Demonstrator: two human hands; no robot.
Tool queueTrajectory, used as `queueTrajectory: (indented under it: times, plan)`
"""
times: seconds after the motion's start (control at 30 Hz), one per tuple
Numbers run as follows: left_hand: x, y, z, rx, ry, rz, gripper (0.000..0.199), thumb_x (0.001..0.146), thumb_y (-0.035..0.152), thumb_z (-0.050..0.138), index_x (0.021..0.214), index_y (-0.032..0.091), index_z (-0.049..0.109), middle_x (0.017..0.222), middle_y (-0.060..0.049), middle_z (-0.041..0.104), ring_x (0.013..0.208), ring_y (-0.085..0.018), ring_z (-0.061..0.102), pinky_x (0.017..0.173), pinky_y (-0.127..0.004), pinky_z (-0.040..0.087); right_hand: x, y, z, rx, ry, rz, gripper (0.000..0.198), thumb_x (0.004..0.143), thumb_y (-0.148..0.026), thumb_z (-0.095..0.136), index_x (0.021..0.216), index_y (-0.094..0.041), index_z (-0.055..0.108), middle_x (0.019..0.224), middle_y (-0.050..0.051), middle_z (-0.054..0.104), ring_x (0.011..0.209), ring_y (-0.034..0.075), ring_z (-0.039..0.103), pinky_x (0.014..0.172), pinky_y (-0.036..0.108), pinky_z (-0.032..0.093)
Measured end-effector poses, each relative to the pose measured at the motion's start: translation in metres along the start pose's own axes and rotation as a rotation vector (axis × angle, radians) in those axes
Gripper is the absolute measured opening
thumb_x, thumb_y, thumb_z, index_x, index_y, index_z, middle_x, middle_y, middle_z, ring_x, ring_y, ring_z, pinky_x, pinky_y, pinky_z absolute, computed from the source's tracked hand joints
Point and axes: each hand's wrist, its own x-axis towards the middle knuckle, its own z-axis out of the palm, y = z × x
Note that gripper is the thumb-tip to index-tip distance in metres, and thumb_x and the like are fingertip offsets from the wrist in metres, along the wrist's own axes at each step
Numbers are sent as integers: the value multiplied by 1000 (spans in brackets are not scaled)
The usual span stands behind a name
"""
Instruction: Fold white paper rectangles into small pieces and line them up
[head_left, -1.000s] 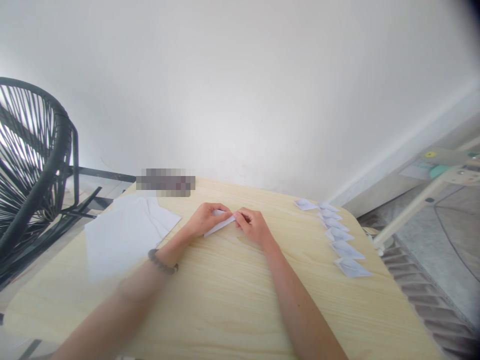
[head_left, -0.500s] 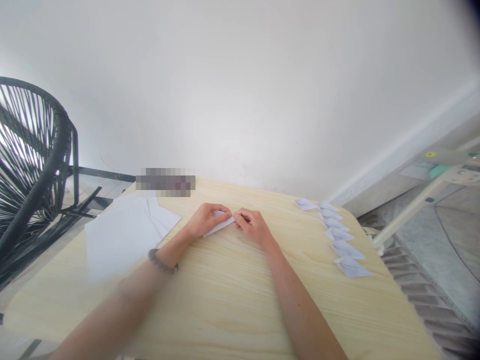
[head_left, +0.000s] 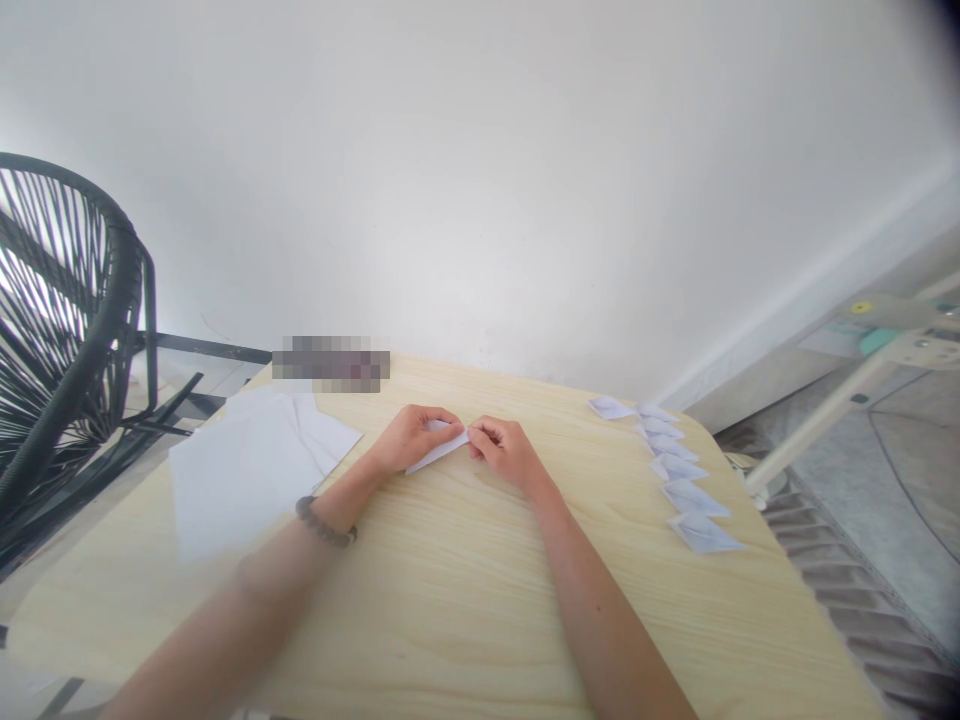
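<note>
Between my hands, over the middle of the wooden table point(head_left: 450, 580), is a narrow piece of folded white paper point(head_left: 436, 455). My left hand point(head_left: 412, 437) is closed on it, thumb along its upper side and fingers behind. At the paper's right tip, my right hand point(head_left: 504, 450) pinches the end between thumb and index finger, the other fingers curled in. Part of the paper is hidden under my left hand. To the right, several folded white paper pieces point(head_left: 703, 533) with pointed ends stand in a row.
Loose white paper sheets point(head_left: 240, 480) lie overlapping on the table's left side. A blurred-out item point(head_left: 330, 364) sits at the back left edge. Beyond the table are a dark woven chair point(head_left: 112, 300) on the left, a white wall point(head_left: 480, 200), and a pale metal frame point(head_left: 825, 410) on the right.
</note>
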Motion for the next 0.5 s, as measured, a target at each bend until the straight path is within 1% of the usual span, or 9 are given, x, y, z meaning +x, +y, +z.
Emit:
queueTrajectory:
  times: [0.17,0.23,0.37,0.5]
  plan:
    - [1,0,-1,3,-2,12,37,73,46,48,82,15,66,82,-2,67,74,-18,58,64,-23,41,0,1,-2,26,-40,-1,24,78,-20,39,59,-15,53,59,-1,55,54,8,47,55,19,36]
    - [1,0,-1,-2,-3,15,37,73,46,48,82,15,66,83,-2,67,75,-18,58,65,-23,41,0,0,-2,44,-37,-10,27,80,-21,37,59,-15,53,60,0,56,56,8,48,57,19,36]
    - [0,0,-1,5,-18,1,36,73,46,48,81,15,66,82,-2,67,74,-17,58,63,-22,41,0,0,-1,-10,-4,0,29,81,-27,38,59,-15,53,57,-1,54,51,8,45,52,19,34]
    - [0,1,-1,13,-16,4,36,73,46,49,81,16,66,80,-1,67,71,-16,57,61,-21,40,0,0,-2,5,-37,13,26,79,-21,38,59,-15,54,59,0,57,54,8,47,55,19,36]
